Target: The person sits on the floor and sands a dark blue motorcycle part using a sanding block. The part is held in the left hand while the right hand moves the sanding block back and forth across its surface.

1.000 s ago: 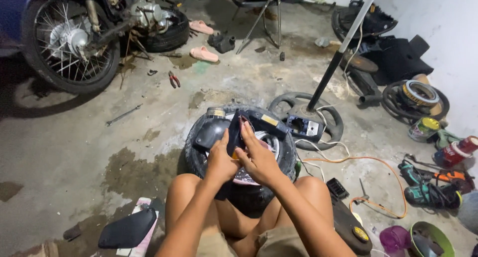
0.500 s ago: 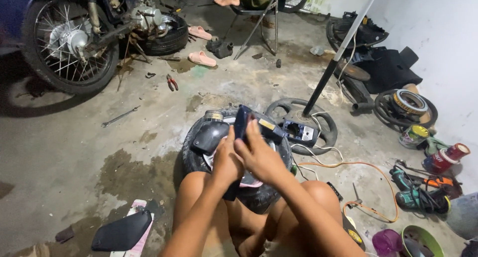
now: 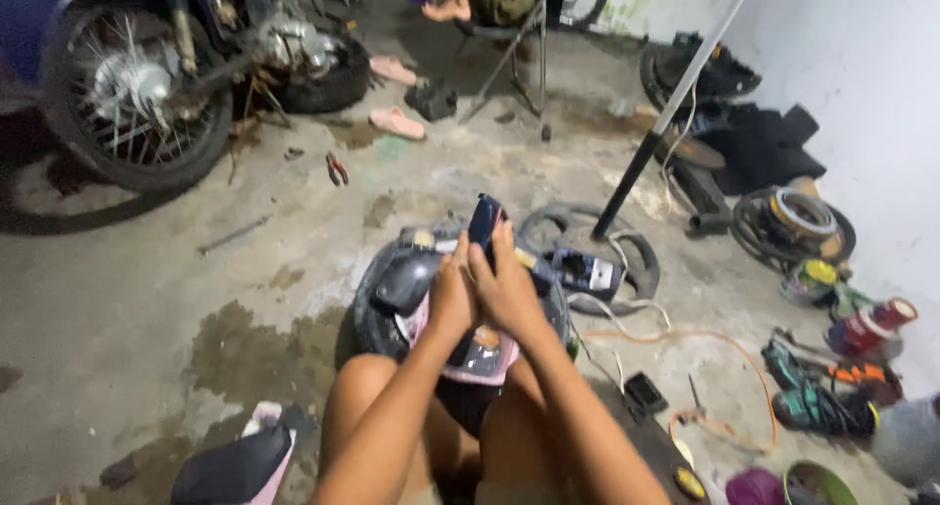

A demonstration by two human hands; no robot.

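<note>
dark blue handle [image 3: 484, 221] stands up between your two hands, over a small tyre [image 3: 372, 299] that lies flat on the concrete floor [image 3: 127, 309] between your knees; it looks like the grip end of a stiff tool, though what its lower end meets is hidden behind your palms. your left hand [image 3: 451, 295] and right hand [image 3: 508, 292] are pressed together around it, fingers closed on the shaft and thumbs side by side, so only the top shows. judging by its look, the handle is rigid, light and fairly smooth, so you would do best to hold it low, near the tyre, where it cannot twist in damp fingers. the tyre seems heavy, springy rubber that will not break but will resist. a pink part [image 3: 485, 360] sits just under your wrists. pliers [image 3: 336, 168] lie well apart, near a motorcycle wheel [image 3: 127, 99]
</note>
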